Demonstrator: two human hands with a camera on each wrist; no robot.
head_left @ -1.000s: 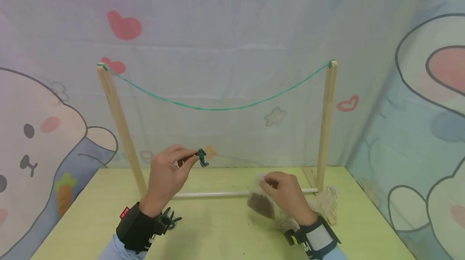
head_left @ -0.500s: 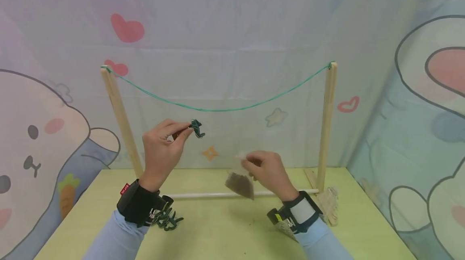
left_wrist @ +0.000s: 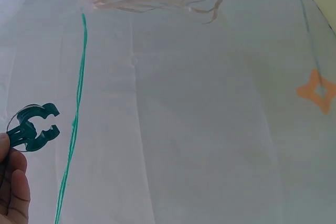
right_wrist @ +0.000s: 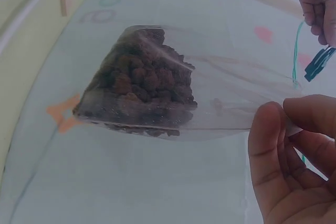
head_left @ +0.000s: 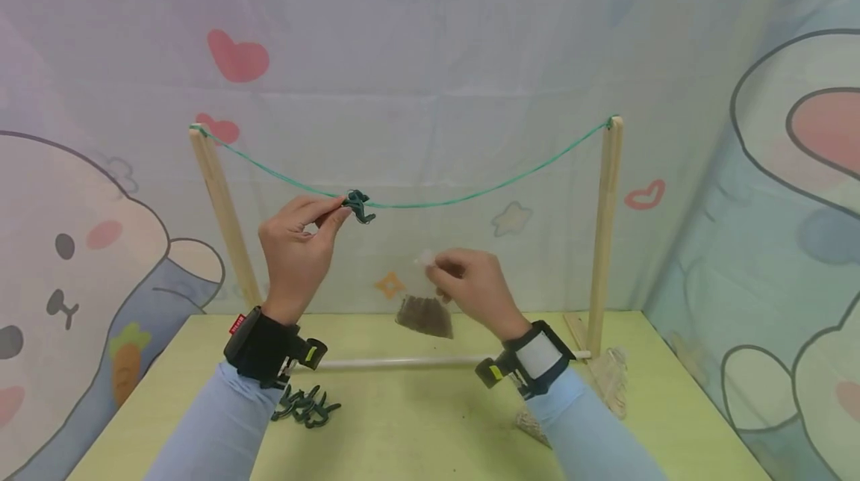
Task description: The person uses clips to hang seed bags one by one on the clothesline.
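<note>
Green clip (head_left: pixel 358 205), pinched by left hand (head_left: pixel 295 253); filled bag (head_left: pixel 425 317), at clip's five o'clock, pinched by right hand (head_left: pixel 475 287); apparent hanging step, calling for bag raised to cord (head_left: pixel 416 206).

One clip (head_left: pixel 358 206) is held by the left hand (head_left: pixel 295 257) left of centre and one bag (head_left: pixel 425 315) by the right hand (head_left: pixel 473 287) near the centre, two hands in all. Two posts (head_left: pixel 605 234), at left and right, are joined by one cord (head_left: pixel 430 205), and one rod (head_left: pixel 403 363) is seen below it. Three hearts (head_left: pixel 238 59) are printed on the backdrop (head_left: pixel 484 40), while the clip heap (head_left: pixel 310 410) at lower left is too tangled to be counted.
</note>
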